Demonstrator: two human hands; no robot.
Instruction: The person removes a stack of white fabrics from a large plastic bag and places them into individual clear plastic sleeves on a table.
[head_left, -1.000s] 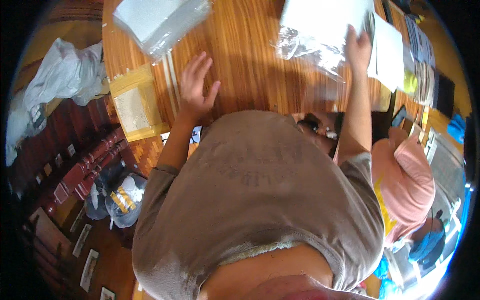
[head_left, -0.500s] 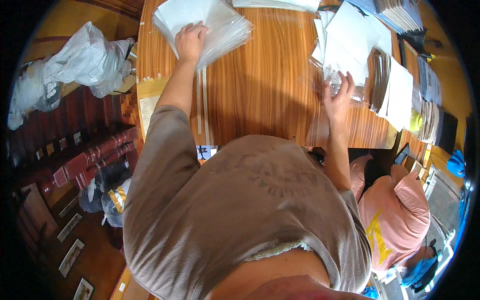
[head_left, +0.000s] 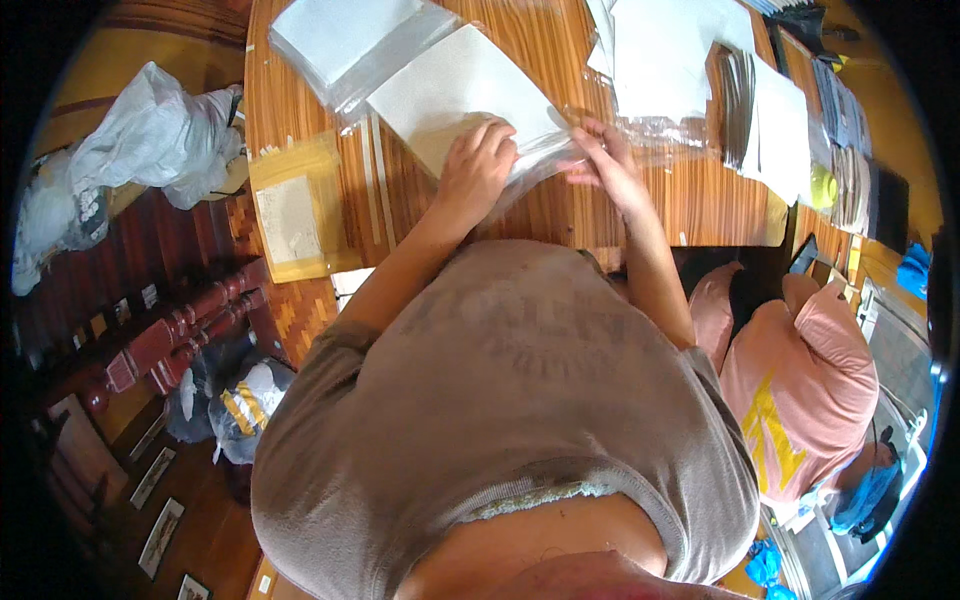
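A white sheet in a clear plastic sleeve [head_left: 465, 85] lies aslant on the wooden table in front of me. My left hand [head_left: 478, 165] has its fingers curled together on the sleeve's near edge. At the right end of the sleeve, my right hand [head_left: 612, 168] pinches the crinkled clear plastic between thumb and fingers. Beyond my left hand lies a stack of clear sleeves with white sheets [head_left: 345, 40]. To the right rest loose white sheets [head_left: 670, 60], with clear plastic along their near edge.
The striped wooden table [head_left: 540, 215] has yellow tape and a paper [head_left: 295, 215] at its left. Piles of cards [head_left: 738, 110] and white sheets [head_left: 782, 125] stand along its right side. A person in a pink shirt [head_left: 800, 380] is to my right. White plastic bags [head_left: 160, 130] lie at the left.
My left hand has come from the sleeve stack toward me, with a sleeve and white sheet now in front of me. My right hand has moved left from the loose sheets onto the sleeve's end.
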